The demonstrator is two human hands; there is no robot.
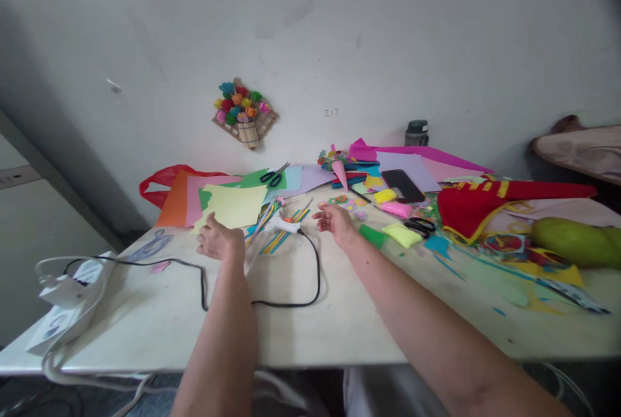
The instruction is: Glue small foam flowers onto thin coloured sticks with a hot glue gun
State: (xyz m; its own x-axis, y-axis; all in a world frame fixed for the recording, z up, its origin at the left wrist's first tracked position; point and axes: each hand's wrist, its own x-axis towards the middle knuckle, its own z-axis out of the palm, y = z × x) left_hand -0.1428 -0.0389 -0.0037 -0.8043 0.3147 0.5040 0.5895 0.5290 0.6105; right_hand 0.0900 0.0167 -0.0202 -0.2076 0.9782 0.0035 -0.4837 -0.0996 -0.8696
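Observation:
My left hand [218, 240] is over the near edge of a pale yellow paper sheet [237, 203], fingers apart and nothing in them. To the right, my right hand [336, 223] hovers above the table with loosely curved, parted fingers and holds nothing. Between the two hands lies a white glue gun [284, 225] with a black cable. Several thin coloured strips [277, 242] are under and beside it. Beyond my right hand are small paper flower shapes [339, 200] and a pink paper cone [340, 175] with a colourful bunch on top.
Dark-handled scissors [274, 176] rest on coloured sheets at the back; another pair [421, 226] lies at right. Near them are a phone [402, 185], yellow packet [402, 235] and red cloth [466, 210]. A power strip [68, 307] sits left, its cables crossing the table.

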